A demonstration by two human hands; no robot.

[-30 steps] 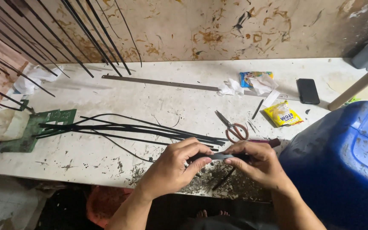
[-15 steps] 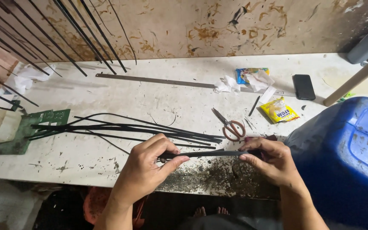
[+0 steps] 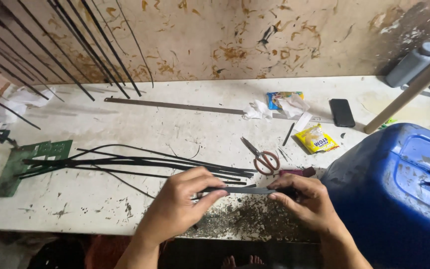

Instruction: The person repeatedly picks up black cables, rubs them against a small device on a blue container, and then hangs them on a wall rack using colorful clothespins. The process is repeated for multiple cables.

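Observation:
My left hand and my right hand hold the two ends of a thin dark flat strip level over the front edge of the white worktable. Thumb and fingers of each hand pinch the strip. Just beyond my left hand lies a bundle of long black strips spread across the table. Under the strip a patch of dark shavings covers the tabletop. Red-handled scissors lie a little beyond my right hand.
A long metal ruler lies near the wall. A green cutting mat sits at the left. A black phone, a yellow packet, crumpled tissue and a blue drum stand at the right. Black rods lean on the wall.
Both hands have shifted slightly along the strip; my left hand has slid leftward, so more of the strip shows between them. The view has tilted a little.

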